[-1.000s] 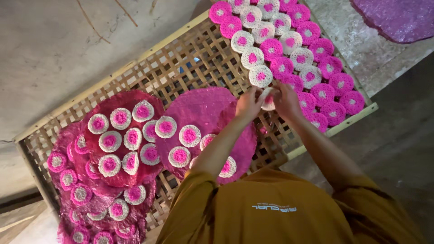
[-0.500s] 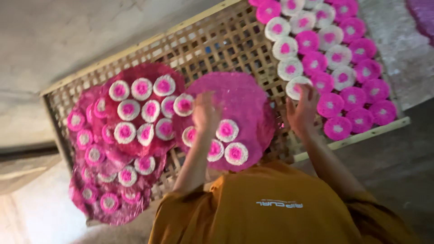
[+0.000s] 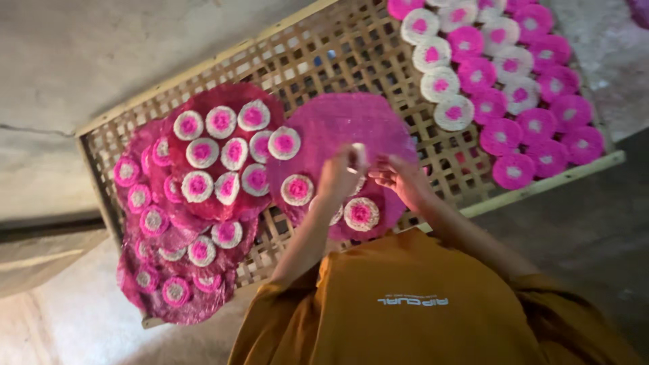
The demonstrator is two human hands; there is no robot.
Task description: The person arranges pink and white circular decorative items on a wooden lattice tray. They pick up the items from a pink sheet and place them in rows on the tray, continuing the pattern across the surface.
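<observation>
While a small disc, white at the rim, is being pinched at the fingertips of the left hand, the right hand is being held just beside it, fingers loosely spread and nothing gripped. Both hands are being kept above the near edge of the round pink mat, where four similar pink-centred discs are lying. By the look of it, one disc is being handled over that mat, between lifting and laying. A next move is being judged to call for a bare patch of mat and a light, flat release, so that neighbouring discs are not being nudged.

Everything is being carried by a bamboo lattice tray. To the left, darker pink mats are being stacked, loaded with discs. At the far right, rows of single discs are being laid straight on the lattice. Bare concrete floor is being shown around the tray.
</observation>
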